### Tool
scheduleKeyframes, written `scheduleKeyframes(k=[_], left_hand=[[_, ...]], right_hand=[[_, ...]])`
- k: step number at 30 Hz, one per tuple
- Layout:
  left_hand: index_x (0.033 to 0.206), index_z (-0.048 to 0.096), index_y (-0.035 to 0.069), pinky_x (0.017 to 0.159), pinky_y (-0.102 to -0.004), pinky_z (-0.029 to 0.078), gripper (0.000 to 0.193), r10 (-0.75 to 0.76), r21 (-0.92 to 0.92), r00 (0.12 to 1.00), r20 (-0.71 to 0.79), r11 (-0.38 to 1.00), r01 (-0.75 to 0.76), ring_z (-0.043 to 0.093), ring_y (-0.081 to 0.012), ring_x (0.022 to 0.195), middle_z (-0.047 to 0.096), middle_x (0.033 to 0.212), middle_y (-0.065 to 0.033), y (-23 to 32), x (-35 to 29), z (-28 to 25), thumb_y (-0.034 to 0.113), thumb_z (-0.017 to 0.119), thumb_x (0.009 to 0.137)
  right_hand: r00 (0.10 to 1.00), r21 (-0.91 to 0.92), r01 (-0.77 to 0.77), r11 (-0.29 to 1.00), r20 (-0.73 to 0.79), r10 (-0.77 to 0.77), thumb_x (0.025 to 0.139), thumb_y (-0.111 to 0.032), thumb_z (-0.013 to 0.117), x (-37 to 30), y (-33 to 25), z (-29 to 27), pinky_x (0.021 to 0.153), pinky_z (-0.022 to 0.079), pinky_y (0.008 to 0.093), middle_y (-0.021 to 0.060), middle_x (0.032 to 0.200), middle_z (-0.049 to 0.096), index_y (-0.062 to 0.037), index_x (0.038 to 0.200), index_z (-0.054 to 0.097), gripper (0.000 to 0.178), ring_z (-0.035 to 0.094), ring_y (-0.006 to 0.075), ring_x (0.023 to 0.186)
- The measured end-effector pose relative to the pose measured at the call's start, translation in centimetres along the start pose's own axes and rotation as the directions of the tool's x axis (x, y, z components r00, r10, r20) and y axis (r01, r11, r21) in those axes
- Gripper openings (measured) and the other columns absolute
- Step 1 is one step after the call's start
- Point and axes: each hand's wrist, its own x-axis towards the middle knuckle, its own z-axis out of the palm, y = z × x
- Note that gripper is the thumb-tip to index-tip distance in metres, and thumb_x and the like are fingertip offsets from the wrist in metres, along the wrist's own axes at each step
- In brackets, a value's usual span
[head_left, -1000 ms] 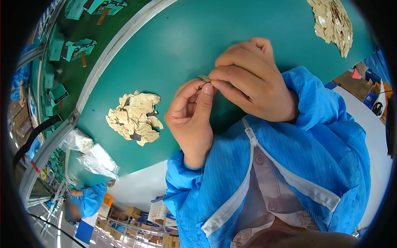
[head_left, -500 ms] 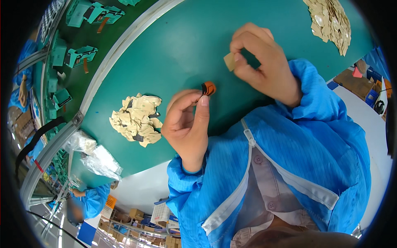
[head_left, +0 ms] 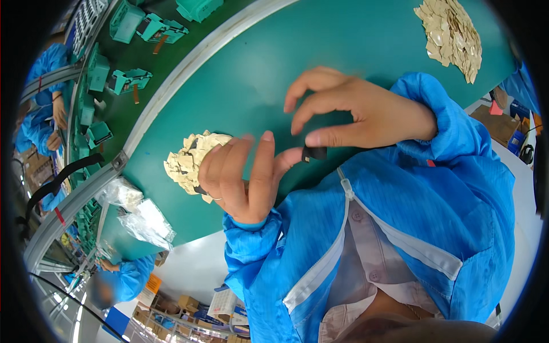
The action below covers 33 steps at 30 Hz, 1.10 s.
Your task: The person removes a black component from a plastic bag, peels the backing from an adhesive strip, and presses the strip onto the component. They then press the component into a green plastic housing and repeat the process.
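A small black piece (head_left: 314,153) is at the meeting point of my two thumbs, close to my jacket front. My right hand (head_left: 360,114) comes from the right. Its thumb lies along the top of the piece, while the index and middle fingers are lifted apart and slightly blurred. Whatever presses from beneath is hidden. From the left, my left hand (head_left: 243,177) reaches its thumb tip to the piece's edge, its other fingers spread and holding nothing. Behind that hand, partly covered, is a pile of beige paper pieces (head_left: 194,157) with some dark bits among them.
A larger heap of beige pieces (head_left: 449,40) lies far right on the green table (head_left: 251,74). Clear plastic bags (head_left: 143,220) rest at the left. Beyond a metal rail (head_left: 166,94) are teal bins (head_left: 128,80) and people in blue.
My left hand has opened from its pinch on the orange-and-black piece and turned. My right hand has come down and left to meet it; the beige piece it held is out of sight.
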Motion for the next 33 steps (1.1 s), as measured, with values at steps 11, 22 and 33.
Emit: scheduleKeyframes(k=[11,22,33], left_hand=[[0.103,0.072,0.008,0.080,-0.0400,0.047,0.043,-0.161,0.108,0.979,0.123,0.983,0.148,0.058,-0.0263,0.093,0.062,0.103,-0.0086,-1.5,0.2,0.4,0.030,0.086,0.068],[0.110,0.069,0.002,0.083,-0.0349,0.047,0.034,-0.473,-0.147,0.862,0.182,0.854,0.500,0.058,-0.0262,0.098,0.061,0.106,-0.0118,0.9,2.0,0.0,0.004,0.078,0.077],[0.142,0.040,0.001,0.104,-0.0390,0.037,0.067,-0.729,-0.765,0.652,0.210,0.293,0.573,0.043,-0.0266,0.128,0.051,0.130,-0.0127,0.4,1.9,-0.4,0.008,0.072,0.085]], right_hand=[[0.996,-0.301,0.089,0.949,0.003,-0.092,0.084,-0.012,0.064,3.7,0.4,-0.4,0.086,0.041,0.0395,0.0081,0.103,0.055,-0.0087,0.093,0.060,0.010,0.052,0.0250,0.104],[0.924,-0.781,0.052,0.622,-0.198,-0.327,0.079,-0.001,0.063,19.4,5.9,-5.6,0.085,0.035,0.0469,0.0143,0.101,0.059,-0.0152,0.146,0.031,0.075,0.057,0.0340,0.087],[0.947,0.804,-0.074,0.590,-0.128,0.293,0.093,-0.010,0.064,5.0,-2.3,0.2,0.090,0.044,0.0293,0.0116,0.107,0.062,-0.0055,0.145,0.033,0.061,0.061,0.0208,0.103]])
